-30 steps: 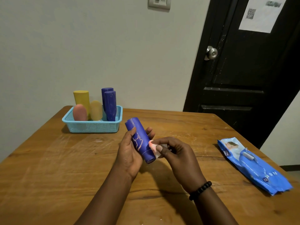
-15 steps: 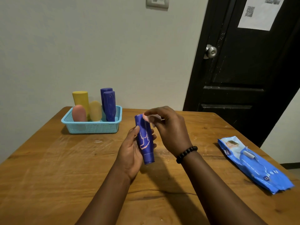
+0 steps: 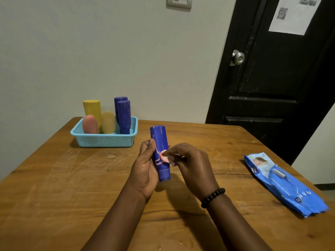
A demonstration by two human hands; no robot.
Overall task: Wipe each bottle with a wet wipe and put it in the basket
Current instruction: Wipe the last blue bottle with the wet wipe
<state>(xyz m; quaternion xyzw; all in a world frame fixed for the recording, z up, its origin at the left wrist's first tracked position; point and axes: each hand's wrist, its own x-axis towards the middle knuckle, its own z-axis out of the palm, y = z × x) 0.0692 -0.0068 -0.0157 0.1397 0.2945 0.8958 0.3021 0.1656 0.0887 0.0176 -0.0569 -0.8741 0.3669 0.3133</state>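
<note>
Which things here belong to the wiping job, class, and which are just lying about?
Part of the job:
- blue bottle gripped by the left hand
- wet wipe pinched by the right hand
- basket with five bottles in it
- wipes pack

Just there:
- door knob
- wall switch
- paper notice

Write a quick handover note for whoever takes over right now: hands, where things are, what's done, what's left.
Left hand grips the blue bottle upright above the table.
Right hand pinches the wet wipe against the bottle's side.
Basket at the far left holds five bottles: two yellow, one pink, two blue.
Wipes pack lies on the right.
Done: five bottles in the basket.
Left: finish wiping this bottle, then put it in the basket.
</note>
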